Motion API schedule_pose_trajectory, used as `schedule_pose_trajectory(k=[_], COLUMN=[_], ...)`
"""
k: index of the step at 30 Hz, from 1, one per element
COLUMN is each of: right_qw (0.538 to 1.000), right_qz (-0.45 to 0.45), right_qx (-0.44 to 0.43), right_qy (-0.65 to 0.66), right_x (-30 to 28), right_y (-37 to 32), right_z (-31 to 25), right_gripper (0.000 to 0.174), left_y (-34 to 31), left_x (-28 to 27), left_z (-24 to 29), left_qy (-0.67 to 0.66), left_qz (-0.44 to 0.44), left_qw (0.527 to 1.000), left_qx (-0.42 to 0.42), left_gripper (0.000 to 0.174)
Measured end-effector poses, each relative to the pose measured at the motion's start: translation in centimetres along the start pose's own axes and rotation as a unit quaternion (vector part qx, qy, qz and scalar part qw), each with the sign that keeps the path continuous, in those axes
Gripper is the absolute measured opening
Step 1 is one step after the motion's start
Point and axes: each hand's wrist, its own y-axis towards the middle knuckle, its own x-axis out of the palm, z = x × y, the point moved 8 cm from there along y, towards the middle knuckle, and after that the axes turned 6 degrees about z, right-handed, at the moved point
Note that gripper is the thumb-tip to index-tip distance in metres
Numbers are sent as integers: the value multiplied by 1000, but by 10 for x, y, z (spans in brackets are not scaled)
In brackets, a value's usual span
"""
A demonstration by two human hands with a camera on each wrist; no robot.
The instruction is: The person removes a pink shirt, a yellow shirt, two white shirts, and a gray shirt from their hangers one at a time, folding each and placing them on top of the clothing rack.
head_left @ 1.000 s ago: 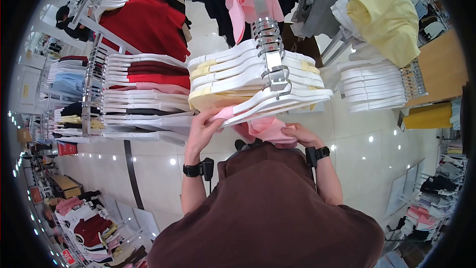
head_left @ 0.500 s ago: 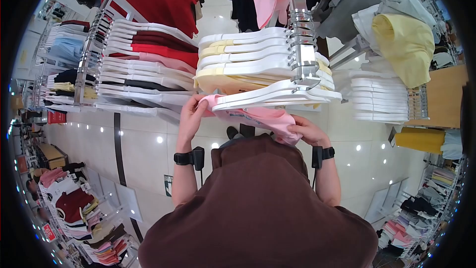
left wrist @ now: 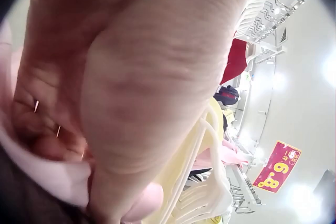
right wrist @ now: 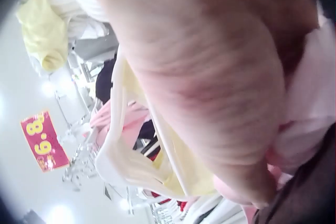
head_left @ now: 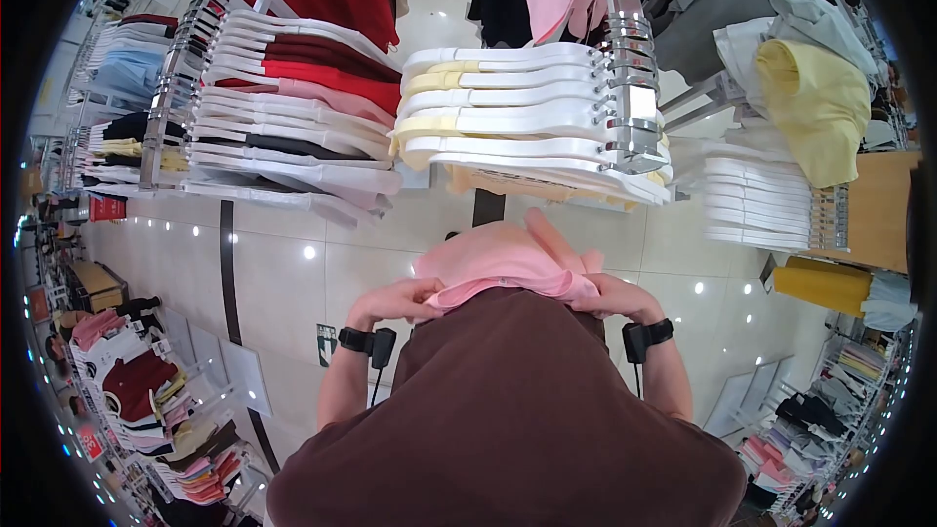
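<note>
A pink T-shirt (head_left: pixel 493 254) is spread between both hands, close in front of the brown top at my torso. My left hand (head_left: pixel 400 301) pinches its edge on the left, thumb against the cloth. On the other side my right hand (head_left: pixel 625 298) grips the edge in the same way. In the left wrist view, the fingers curl behind a pink fold (left wrist: pixel 68 179). The right wrist view shows the thumb lying along pink cloth (right wrist: pixel 310 103). Just beyond the T-shirt, white hangers (head_left: pixel 527 148) with pale yellow garments hang on a metal rail.
Left of that rail stands a rack of red, white and dark garments (head_left: pixel 332 88). More white hangers (head_left: pixel 756 197) and a yellow garment (head_left: pixel 810 107) hang at the right. Pale tiled floor (head_left: pixel 371 249) shows below, and a red price sign (left wrist: pixel 276 166) hangs overhead.
The pink T-shirt has moved from against the front hangers back to my torso, and is spread wider. Both hands have come down with it. The front hangers now sit tighter together on the rail.
</note>
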Motion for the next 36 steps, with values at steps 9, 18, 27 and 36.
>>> schedule_pose_trajectory(k=[9,18,27,36], right_qw=[975,915,856,802], right_qz=[117,97,138,249], right_qx=[-161,-378,-433,-508], right_qy=[99,-101,-246,-193], right_x=[12,90,99,78], right_y=[21,-16,-52,-55], right_z=[-48,-173,-225,-230], right_gripper=[40,36,58,37], left_y=[9,-15,-33,-39], left_x=[-9,60,56,59], left_z=[61,167,209,231], left_qy=[-88,-110,-21,267], left_qz=[184,112,190,298], left_qw=[978,978,936,817], left_qx=[29,134,296,416], left_gripper=[39,37,46,33])
